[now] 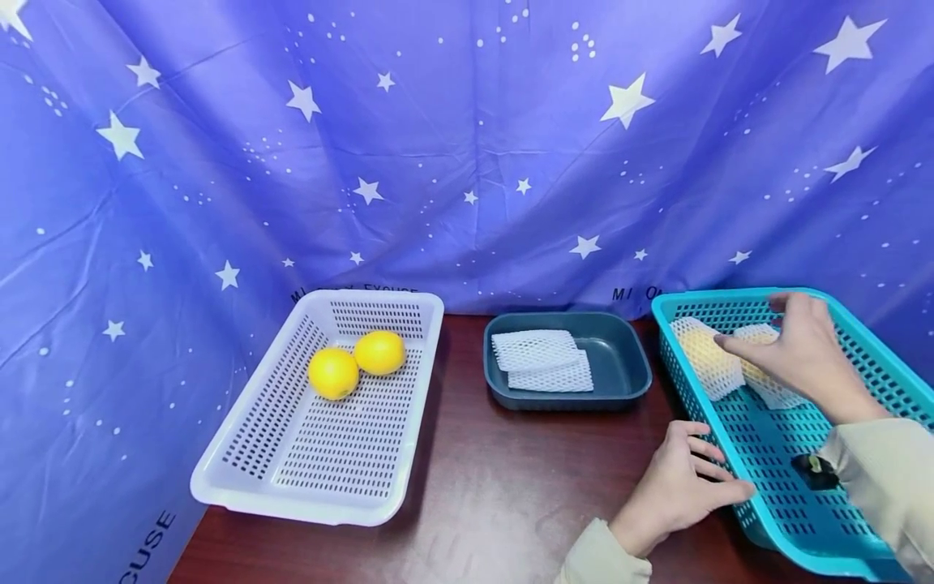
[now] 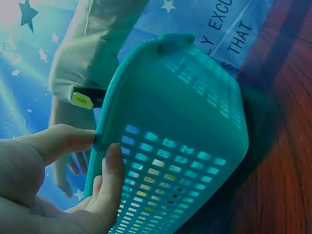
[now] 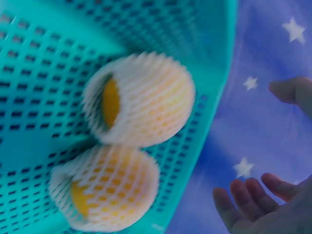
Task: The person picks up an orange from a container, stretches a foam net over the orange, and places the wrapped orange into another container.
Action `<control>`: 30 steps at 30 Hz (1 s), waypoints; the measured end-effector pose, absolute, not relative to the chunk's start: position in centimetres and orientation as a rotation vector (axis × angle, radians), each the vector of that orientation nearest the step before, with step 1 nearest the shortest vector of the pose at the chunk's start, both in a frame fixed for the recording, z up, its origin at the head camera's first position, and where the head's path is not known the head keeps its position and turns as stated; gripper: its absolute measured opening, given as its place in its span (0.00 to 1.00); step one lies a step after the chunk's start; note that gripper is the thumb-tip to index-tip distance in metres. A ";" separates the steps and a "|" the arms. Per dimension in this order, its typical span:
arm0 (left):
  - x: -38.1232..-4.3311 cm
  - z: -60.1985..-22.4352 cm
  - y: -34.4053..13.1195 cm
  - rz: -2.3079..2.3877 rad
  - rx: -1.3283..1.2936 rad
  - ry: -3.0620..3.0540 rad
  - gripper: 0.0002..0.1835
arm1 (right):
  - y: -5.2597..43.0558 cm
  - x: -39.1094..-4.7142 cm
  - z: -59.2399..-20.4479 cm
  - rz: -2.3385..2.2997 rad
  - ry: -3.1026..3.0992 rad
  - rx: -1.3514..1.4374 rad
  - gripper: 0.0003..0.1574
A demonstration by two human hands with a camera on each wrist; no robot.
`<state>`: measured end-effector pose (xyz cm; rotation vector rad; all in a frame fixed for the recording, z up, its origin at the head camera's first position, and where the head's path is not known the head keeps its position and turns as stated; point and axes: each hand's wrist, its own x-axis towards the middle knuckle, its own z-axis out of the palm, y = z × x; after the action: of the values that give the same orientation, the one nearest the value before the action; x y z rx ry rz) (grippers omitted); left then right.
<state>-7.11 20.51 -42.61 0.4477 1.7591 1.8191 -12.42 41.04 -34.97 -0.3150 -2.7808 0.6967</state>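
In the teal basket [image 1: 773, 454], two yellow round fruits lie side by side, each wrapped in a white foam net: one wrapped fruit [image 3: 141, 100] and a second wrapped fruit [image 3: 114, 187]. My right hand [image 1: 810, 349] is over them in the head view, thumb and fingers spread, holding nothing. At the basket's near left side, my left hand [image 1: 679, 487] pinches the rim, its thumb on the edge and its fingers along the outer wall. The left wrist view shows this hold from outside the perforated wall.
A white basket [image 1: 292, 507] with two bare yellow fruits [image 1: 333, 373] stands at the left. Between the baskets is a dark tray [image 1: 620, 357] with flat white foam nets [image 1: 543, 361]. A blue star-patterned curtain [image 1: 474, 162] hangs behind the brown table [image 1: 496, 478].
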 end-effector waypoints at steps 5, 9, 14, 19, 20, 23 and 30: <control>-7.4 -42.5 20.0 1.839 0.446 1.729 0.27 | 39.3 -11.9 -34.6 0.699 -2.779 -0.214 0.56; -7.9 -42.3 19.4 1.902 0.440 1.693 0.27 | 38.1 -11.5 -34.6 0.733 -2.764 -0.141 0.53; -8.5 -42.1 18.4 1.915 0.475 1.766 0.26 | 36.8 -10.8 -34.7 0.768 -2.746 -0.105 0.52; -9.2 -41.5 16.9 1.942 0.521 1.819 0.24 | 35.3 -10.4 -34.8 0.857 -2.727 -0.030 0.48; -9.3 -41.3 16.5 1.942 0.533 1.837 0.23 | 35.0 -10.4 -34.8 0.885 -2.728 -0.013 0.48; -9.6 -40.9 15.5 1.947 0.575 1.859 0.24 | 33.9 -10.2 -34.9 0.935 -2.737 0.017 0.45; -10.4 -40.6 13.2 1.964 0.636 1.876 0.24 | 32.3 -9.6 -35.3 0.977 -2.717 0.040 0.40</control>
<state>-10.37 13.25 -40.64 0.6362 1.8756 1.9639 -9.56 32.29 -35.30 0.0398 -2.7166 0.9770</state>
